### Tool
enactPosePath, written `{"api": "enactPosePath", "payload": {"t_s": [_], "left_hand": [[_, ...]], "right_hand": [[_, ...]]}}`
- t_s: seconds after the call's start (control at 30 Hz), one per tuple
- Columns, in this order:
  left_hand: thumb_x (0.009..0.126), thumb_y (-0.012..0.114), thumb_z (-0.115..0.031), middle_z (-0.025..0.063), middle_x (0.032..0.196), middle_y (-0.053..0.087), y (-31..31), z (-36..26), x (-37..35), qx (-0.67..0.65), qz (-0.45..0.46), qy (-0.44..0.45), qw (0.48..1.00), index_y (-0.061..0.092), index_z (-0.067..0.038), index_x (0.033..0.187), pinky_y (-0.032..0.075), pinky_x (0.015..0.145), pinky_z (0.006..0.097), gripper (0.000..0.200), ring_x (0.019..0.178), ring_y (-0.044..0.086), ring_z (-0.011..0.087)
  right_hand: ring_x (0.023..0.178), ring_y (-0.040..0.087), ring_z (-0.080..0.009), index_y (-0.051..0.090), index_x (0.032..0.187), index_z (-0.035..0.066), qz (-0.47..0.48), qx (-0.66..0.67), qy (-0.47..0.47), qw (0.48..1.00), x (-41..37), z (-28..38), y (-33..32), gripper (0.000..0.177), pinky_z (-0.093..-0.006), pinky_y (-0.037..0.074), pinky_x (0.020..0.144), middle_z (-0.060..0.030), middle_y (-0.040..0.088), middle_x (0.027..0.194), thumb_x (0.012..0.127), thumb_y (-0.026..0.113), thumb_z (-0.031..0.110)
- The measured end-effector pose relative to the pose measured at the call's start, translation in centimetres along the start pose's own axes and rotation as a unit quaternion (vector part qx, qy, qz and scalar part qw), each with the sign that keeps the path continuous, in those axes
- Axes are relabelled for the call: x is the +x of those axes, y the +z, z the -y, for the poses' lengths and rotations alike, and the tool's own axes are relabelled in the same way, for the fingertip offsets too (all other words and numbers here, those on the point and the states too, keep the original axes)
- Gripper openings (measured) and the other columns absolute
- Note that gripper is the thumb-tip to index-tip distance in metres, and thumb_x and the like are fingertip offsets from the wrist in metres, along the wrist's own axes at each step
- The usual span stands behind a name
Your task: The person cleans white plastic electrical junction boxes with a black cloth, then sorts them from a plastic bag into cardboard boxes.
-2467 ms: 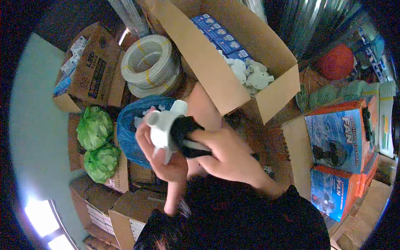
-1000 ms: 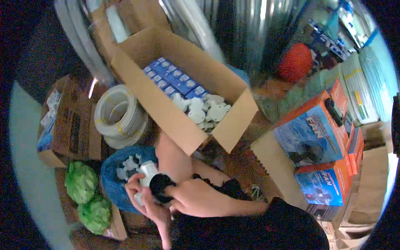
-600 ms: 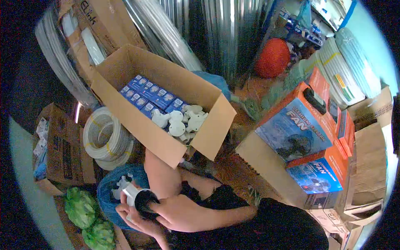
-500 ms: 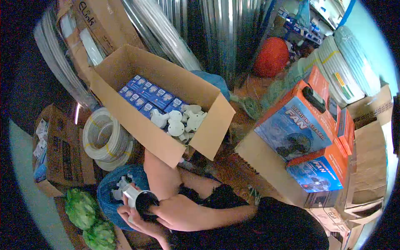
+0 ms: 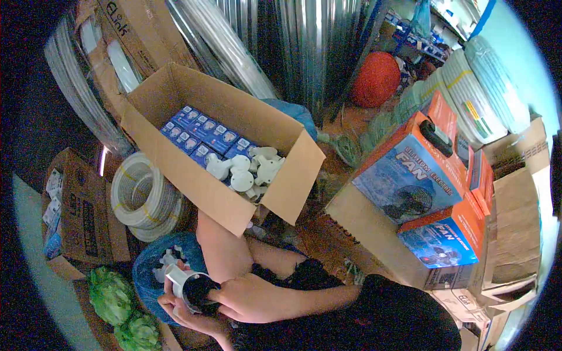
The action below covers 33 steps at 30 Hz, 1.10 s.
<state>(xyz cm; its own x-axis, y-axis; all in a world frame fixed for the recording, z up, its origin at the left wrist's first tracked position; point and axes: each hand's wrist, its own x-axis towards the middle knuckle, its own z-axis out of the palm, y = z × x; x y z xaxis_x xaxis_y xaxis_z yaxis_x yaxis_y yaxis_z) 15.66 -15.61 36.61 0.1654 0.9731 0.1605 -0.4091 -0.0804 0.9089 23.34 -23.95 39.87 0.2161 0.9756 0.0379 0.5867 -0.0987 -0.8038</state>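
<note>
the white fitting (image 5: 177, 275), clasped from beneath by the left hand (image 5: 184, 307) low over the blue bag (image 5: 143, 275), faces its open mouth toward the right hand (image 5: 252, 298), whose grip is clamped on a black cloth (image 5: 200, 289) pressed inside

Ahead of me: one corrugated metal wall (image 5: 293, 47), light streaking its ribs. Stock crowded about me: open cardboard box (image 5: 175, 169), coil of white conduit (image 5: 140, 199), stacked orange-and-blue fan cartons (image 5: 410, 175), rolled pale-green hose (image 5: 486, 88). Pale floor (image 5: 52, 292) at my left.
</note>
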Motion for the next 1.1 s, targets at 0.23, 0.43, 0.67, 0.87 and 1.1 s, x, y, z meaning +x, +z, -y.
{"api": "enactPosePath", "payload": {"t_s": [0.23,0.43,0.67,0.87,1.1], "left_hand": [[0.076,0.047,-0.03,0.021,0.102,0.048,-2.0,0.6,1.0,0.037,-0.048,-0.05,0.997,0.033,-0.006,0.077,0.045,0.08,0.0427,0.028,0.095,0.051,0.0317],[0.083,0.043,-0.027,0.0067,0.084,0.051,-2.6,1.2,2.8,-0.038,-0.095,-0.114,0.988,0.042,-0.007,0.08,0.046,0.07,0.03,0.02,0.079,0.053,0.0146],[0.087,0.045,-0.037,0.0034,0.091,0.057,-1.8,1.0,2.9,-0.212,-0.021,-0.302,0.929,0.049,-0.012,0.103,0.049,0.071,0.0322,0.03,0.083,0.058,0.0167],[0.093,0.034,-0.03,0.0031,0.084,0.051,-0.3,1.9,2.1,-0.029,-0.026,-0.121,0.992,0.045,-0.006,0.092,0.042,0.072,0.0255,0.026,0.078,0.049,0.0118],[0.083,0.043,-0.049,0.0161,0.113,0.048,-0.6,1.7,0.4,0.0,0.185,-0.087,0.979,0.031,-0.002,0.125,0.039,0.086,0.0304,0.064,0.095,0.051,0.021]], "right_hand": [[0.062,0.058,-0.0355,0.054,0.093,0.004,0.027,0.007,-0.032,0.999,-0.4,-0.7,0.4,0.025,-0.0452,0.046,0.057,-0.0182,0.058,0.068,0.072,0.057,0.015],[0.061,0.057,-0.0265,0.054,0.08,0.003,-0.026,0.193,-0.044,0.98,-0.4,-1.7,-2.3,0.009,-0.0352,0.044,0.058,-0.0116,0.055,0.064,0.078,0.052,0.011],[0.061,0.049,-0.0159,0.049,0.08,0.0,-0.058,0.285,0.123,0.949,-0.1,-2.5,-1.0,0.026,-0.0292,0.038,0.056,-0.008,0.05,0.063,0.082,0.054,0.026],[0.072,0.053,-0.0254,0.049,0.083,-0.008,-0.101,0.216,0.063,0.969,-0.2,-3.8,1.7,0.038,-0.034,0.041,0.064,-0.0175,0.051,0.074,0.075,0.062,0.027],[0.068,0.056,-0.0368,0.054,0.093,0.003,-0.103,0.068,-0.047,0.991,0.5,-2.7,1.3,0.027,-0.0404,0.045,0.06,-0.018,0.056,0.074,0.072,0.062,0.018]]}}
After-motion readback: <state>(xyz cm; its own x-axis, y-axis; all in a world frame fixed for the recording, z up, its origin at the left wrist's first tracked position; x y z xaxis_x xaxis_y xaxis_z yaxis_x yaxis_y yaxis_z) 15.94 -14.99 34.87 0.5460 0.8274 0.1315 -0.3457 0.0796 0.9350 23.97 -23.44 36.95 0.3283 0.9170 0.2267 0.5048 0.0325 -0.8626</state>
